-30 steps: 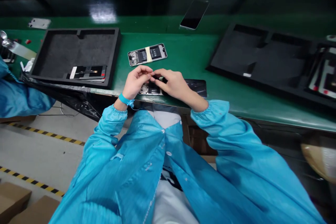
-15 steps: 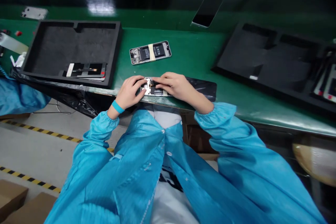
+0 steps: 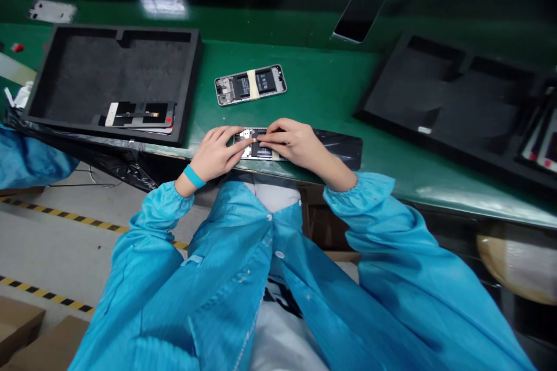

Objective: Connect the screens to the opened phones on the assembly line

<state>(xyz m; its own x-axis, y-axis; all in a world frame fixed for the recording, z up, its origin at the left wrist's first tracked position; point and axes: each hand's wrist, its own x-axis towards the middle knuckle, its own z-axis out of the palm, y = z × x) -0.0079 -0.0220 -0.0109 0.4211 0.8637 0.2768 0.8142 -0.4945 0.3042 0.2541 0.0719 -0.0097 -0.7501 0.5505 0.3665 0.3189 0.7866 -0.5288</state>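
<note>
Head cam: opened, silver-framed black-and-white phone (image 3: 263, 152) runs left-to-right, left hand (image 3: 214, 153) over its left end, right hand (image 3: 298, 142) bunched mid-phone; can't tell if either's gripping.

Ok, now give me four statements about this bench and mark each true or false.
1. The left hand and right hand are both at the opened phone. True.
2. A wristband is on the right wrist. False: the blue wristband is on the left wrist.
3. The taped phone lies on the green bench, beyond the hands. True.
4. The dark tray at left holds a cup. False: the dark tray holds flat phone parts.
</note>
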